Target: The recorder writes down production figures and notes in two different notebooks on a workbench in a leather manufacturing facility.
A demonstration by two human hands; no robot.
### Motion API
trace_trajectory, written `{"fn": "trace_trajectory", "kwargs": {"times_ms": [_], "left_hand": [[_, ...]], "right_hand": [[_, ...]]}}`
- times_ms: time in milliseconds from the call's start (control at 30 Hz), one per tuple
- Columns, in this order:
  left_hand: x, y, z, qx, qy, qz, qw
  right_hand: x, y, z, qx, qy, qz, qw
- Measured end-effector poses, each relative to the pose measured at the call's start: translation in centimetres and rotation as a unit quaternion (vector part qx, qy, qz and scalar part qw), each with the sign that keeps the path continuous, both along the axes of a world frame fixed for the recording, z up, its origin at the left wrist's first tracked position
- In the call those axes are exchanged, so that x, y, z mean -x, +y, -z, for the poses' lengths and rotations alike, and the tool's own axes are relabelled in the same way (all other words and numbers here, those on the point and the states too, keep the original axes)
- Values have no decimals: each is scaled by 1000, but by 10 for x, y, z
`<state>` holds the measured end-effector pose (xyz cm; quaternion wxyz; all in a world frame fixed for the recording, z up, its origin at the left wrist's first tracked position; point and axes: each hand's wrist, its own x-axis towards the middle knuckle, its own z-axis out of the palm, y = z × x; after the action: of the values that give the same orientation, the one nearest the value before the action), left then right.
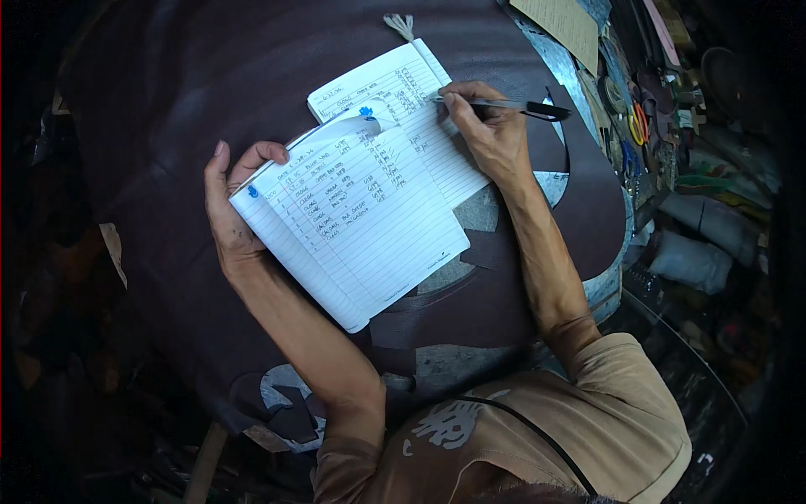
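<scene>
Head view, right hand (495,143) with fingers closed round a black pen (541,110), tip at the rear notebook (460,164), left hand (232,214) gripping the edge of the front notebook (382,260), which partly covers the rear one, dark brown leather (210,84) beneath.

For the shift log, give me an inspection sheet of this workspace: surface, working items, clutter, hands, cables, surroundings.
Surface: dark brown sheeting with gaps, over a grey tabletop.
Working items: upper notebook overlapping lower notebook; both carry handwriting.
Clutter: tan sheet, far right.
Left hand: grips the upper notebook's left side.
Right hand: holds a pen at the lower notebook.
Cables: black cord or strap across the shirt.
Surroundings: dim; clear-wrapped bundle at right.
</scene>
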<state>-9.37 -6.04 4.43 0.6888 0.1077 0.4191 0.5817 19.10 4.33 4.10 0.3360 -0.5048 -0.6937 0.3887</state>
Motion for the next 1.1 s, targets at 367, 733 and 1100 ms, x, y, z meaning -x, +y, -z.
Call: {"fn": "trace_trajectory", "kwargs": {"times_ms": [367, 733, 1100], "left_hand": [[18, -15, 11, -34, 0, -18, 999], [12, -30, -6, 80, 383, -3, 920], [15, -28, -19, 104, 466, 39, 878]], "right_hand": [[12, -10, -14, -44, 154, 30, 987], [17, -17, 6, -21, 75, 29, 997], [5, 1, 13, -44, 52, 10, 998]]}}
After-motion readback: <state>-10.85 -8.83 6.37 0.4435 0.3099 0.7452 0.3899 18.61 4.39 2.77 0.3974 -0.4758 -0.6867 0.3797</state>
